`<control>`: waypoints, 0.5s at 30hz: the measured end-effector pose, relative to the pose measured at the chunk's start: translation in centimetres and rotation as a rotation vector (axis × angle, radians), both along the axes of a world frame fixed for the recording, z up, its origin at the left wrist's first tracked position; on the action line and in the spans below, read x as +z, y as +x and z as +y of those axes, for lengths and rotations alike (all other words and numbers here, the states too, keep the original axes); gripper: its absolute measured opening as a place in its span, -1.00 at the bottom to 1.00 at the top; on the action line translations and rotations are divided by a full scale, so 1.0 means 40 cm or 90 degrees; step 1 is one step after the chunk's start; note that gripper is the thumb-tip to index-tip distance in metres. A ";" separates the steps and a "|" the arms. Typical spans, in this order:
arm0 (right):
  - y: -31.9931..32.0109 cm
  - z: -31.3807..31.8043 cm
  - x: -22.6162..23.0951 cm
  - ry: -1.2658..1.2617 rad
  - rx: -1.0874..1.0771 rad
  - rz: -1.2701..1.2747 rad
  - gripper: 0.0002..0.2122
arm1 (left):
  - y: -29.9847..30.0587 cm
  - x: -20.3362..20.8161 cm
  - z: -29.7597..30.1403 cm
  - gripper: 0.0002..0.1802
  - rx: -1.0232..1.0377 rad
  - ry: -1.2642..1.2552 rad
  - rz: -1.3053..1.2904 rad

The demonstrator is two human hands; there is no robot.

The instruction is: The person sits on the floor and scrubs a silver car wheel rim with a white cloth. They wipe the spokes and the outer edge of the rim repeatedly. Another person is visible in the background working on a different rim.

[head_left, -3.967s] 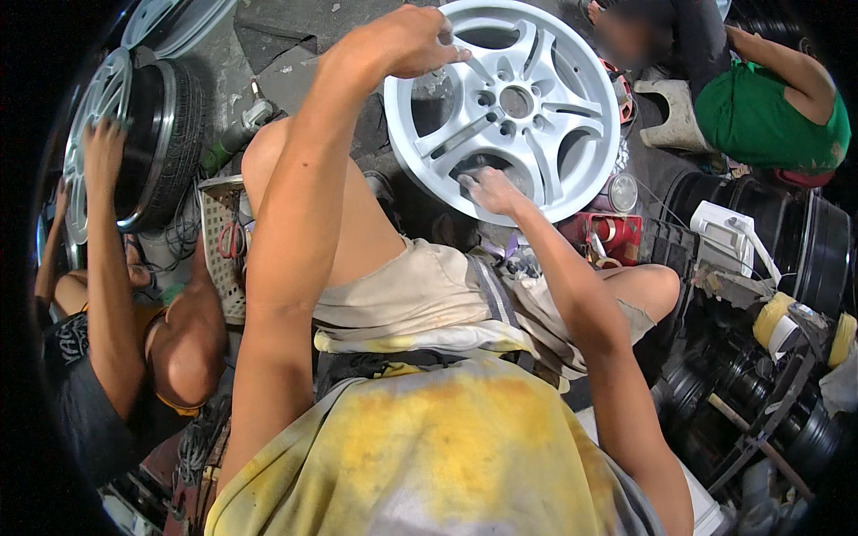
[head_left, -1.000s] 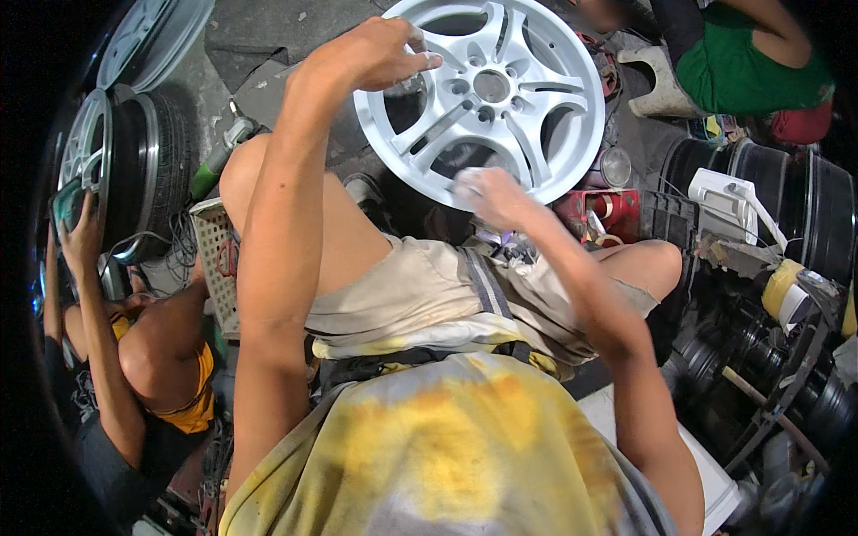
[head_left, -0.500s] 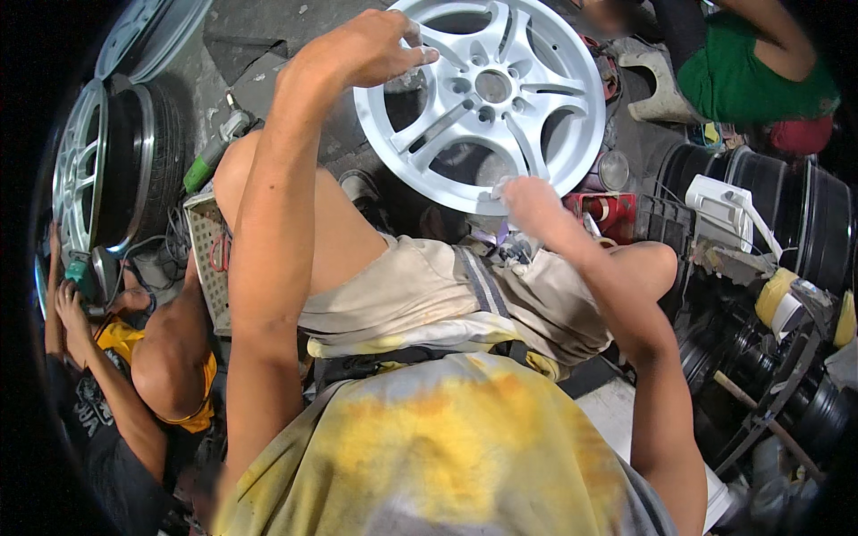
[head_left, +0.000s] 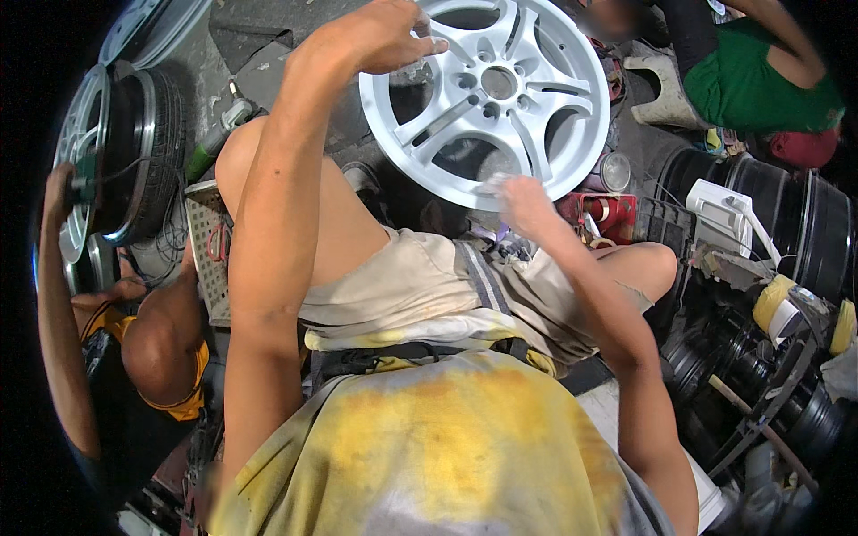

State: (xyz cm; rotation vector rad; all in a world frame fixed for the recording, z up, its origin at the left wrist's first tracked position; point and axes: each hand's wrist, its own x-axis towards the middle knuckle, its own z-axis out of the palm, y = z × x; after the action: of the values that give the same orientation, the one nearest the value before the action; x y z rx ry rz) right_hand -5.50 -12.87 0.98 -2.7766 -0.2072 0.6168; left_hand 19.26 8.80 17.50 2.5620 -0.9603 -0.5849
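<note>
A silver-white alloy wheel rim [head_left: 536, 147] with split spokes lies face up before my knees. At its upper left edge, my left hand [head_left: 384, 37] is bent over the rim, its fingers curled onto the face and edge. My right hand [head_left: 529, 210] is at the near edge of the rim and is smeared by motion. Its fingers are closed on a small pale piece of sheet [head_left: 490, 185] pressed against the lip; its exact kind is unclear.
A grinder with a green body [head_left: 207, 147] and a perforated crate [head_left: 210, 268] are to my left. Beyond them, a person's hand holds a green tool [head_left: 83, 183] at another wheel. A red box [head_left: 612, 213], a can [head_left: 613, 171] and stacked black rims [head_left: 760, 188] are on the right.
My right hand has shifted slightly left along the near lip. My left hand keeps its place on the rim. The left co-worker's arm has risen with the green tool.
</note>
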 end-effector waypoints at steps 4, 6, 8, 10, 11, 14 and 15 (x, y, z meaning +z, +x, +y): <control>0.034 0.085 -0.038 0.107 -0.029 -0.130 -0.73 | 0.024 -0.061 -0.035 -0.46 -0.027 0.007 -0.032; 0.023 0.086 0.037 0.022 -0.021 -0.030 -0.71 | 0.022 -0.075 -0.020 -0.46 -0.025 0.014 -0.026; -0.022 0.005 0.012 -0.001 -0.011 -0.042 -0.71 | 0.019 -0.058 -0.013 -0.46 -0.018 0.019 -0.023; -0.030 -0.010 -0.018 -0.030 0.004 -0.022 -0.71 | 0.018 -0.045 -0.004 -0.46 -0.005 -0.002 -0.019; -0.007 0.016 -0.017 0.007 -0.020 -0.049 -0.72 | 0.018 -0.035 -0.005 -0.46 -0.002 -0.011 -0.020; 0.066 0.070 -0.044 -0.004 -0.060 -0.032 -0.76 | 0.003 -0.004 -0.020 -0.46 -0.027 -0.031 -0.009; 0.055 0.064 -0.051 0.018 -0.057 -0.048 -0.74 | 0.003 -0.010 -0.030 -0.46 -0.026 -0.008 -0.013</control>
State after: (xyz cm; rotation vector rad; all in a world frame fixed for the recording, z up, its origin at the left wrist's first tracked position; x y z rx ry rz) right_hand -3.32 -10.32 -1.08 -2.7669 -0.1056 0.4844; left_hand 19.40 7.61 17.08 2.5470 -1.0226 -0.5626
